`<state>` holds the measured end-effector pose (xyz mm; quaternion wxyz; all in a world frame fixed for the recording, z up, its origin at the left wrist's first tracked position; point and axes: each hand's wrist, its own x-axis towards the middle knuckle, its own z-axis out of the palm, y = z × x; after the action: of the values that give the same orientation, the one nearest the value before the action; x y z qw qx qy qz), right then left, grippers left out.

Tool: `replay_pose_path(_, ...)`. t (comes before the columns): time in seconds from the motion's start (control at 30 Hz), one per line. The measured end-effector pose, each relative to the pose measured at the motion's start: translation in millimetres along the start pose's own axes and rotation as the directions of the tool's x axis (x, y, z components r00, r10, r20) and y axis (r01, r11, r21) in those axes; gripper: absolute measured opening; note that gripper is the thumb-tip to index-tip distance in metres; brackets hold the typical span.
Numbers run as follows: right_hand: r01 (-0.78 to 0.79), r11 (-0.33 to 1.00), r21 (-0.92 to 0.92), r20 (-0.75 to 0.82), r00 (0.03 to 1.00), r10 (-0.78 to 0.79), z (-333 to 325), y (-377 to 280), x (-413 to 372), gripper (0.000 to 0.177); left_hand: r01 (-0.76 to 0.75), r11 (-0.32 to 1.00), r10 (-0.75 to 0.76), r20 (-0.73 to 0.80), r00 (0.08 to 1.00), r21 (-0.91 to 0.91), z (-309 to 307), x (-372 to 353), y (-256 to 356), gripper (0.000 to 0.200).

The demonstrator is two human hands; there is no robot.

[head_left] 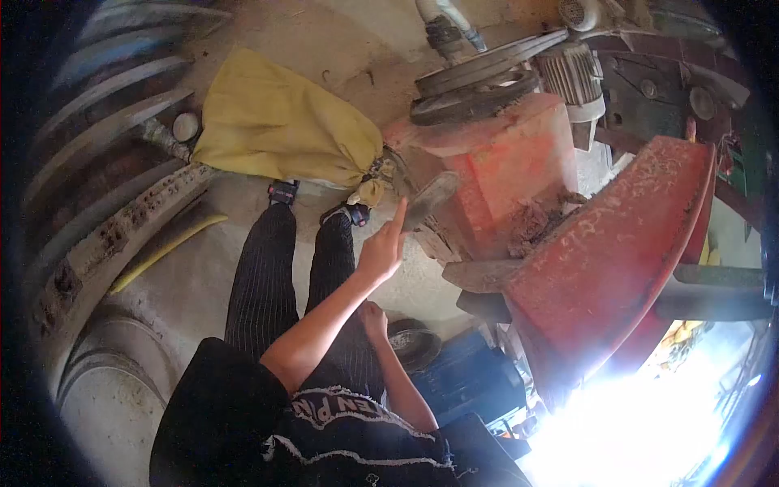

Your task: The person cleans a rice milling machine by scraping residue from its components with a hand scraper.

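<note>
Head view: down onto a dim, cluttered room, dark and curved at the edges
Floor (430, 296): bare, dusty, pale grey between the legs (268, 276) and the machine (519, 162), browner toward the top
Left hand (381, 253): out in front, index finger straight, its tip just beside the plate (434, 197), contact unclear; other fingers mostly hidden, so I cannot tell whether its grip is released or clenched
Right hand (373, 319): low, beside a leg, fingers partly hidden; I cannot tell the state of its grip
Sack (276, 126): yellow, lying beyond the shoes (281, 192), its gathered neck near the plate and the machine
Machine: red, scuffed, with a motor (568, 77) and a pulley (475, 93) at its upper end
Hopper (608, 252): red, broad, streaked with pale dust, to the right of both hands
Blue unit (466, 377): on the right, near a round dark dish (412, 342)
Left side: dark curved ribs (114, 101), a yellow strip (166, 252), and a pale tub (114, 398)
Light (641, 422): white glare at lower right, washing out what lies there
</note>
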<state>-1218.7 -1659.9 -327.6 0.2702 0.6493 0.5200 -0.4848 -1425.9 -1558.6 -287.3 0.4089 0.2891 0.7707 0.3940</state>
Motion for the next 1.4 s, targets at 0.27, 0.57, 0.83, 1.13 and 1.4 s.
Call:
replay_pose_path(0.27, 0.082, 0.994, -0.074, 0.037, 0.996, -0.079, -13.5, -29.8, -11.5, 0.040, 0.267, 0.864, -0.324, -0.068, 0.944, -0.426, 22.1, 13.2, -6.6, 0.060)
replay_pose_path(0.57, 0.128, 0.991, -0.031, 0.096, 0.988, -0.124, -20.7, -9.0, 1.8, 0.053, 0.354, -0.008, -0.556, 0.299, 0.775, -0.935, 58.8, 64.2, 7.8, 0.046)
replay_pose_path(0.83, 0.190, 0.977, -0.092, 0.073, 0.980, -0.184, -37.0, 16.9, 20.3, 0.040, 0.447, 0.265, -0.582, 0.228, 0.781, -0.854, 102.4, 40.8, -5.6, 0.049)
replay_pose_path(1.13, 0.178, 0.981, -0.083, 0.104, 0.980, -0.169, -42.5, -15.4, 16.4, 0.048, 0.367, 0.609, -0.518, -0.002, 0.856, -0.703, 76.5, 50.0, -23.0, 0.050)
replay_pose_path(1.4, 0.177, 0.984, -0.008, 0.112, 0.978, -0.175, -44.4, -19.0, 19.1, 0.035, 0.440, 0.797, -0.499, -0.040, 0.866, -0.414, 41.2, 53.9, -20.0, 0.054)
